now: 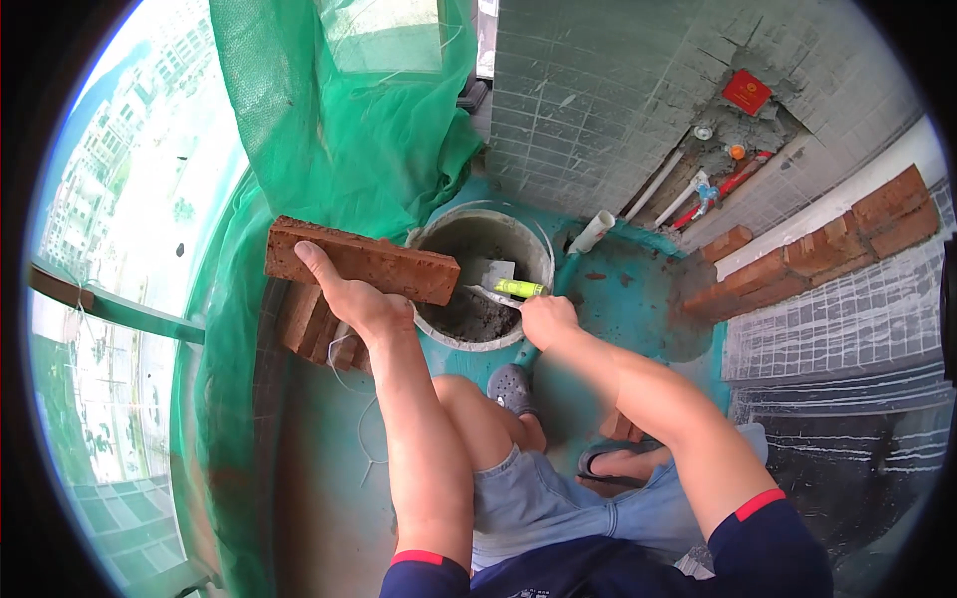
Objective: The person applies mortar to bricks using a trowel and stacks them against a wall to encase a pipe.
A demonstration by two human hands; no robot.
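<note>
The brick (389,266) lies across our gripping left hand (364,307), while our right hand (549,321), arm bent, clasps the trowel (517,288).

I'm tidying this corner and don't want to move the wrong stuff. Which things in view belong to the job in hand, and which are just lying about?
Job in hand, it seems: brick in the left hand; yellow-handled tool at the right hand; bucket of grey mix; probably the brick pile.

Apparently not in use: green netting; white pipe; red square on the wall.
</note>
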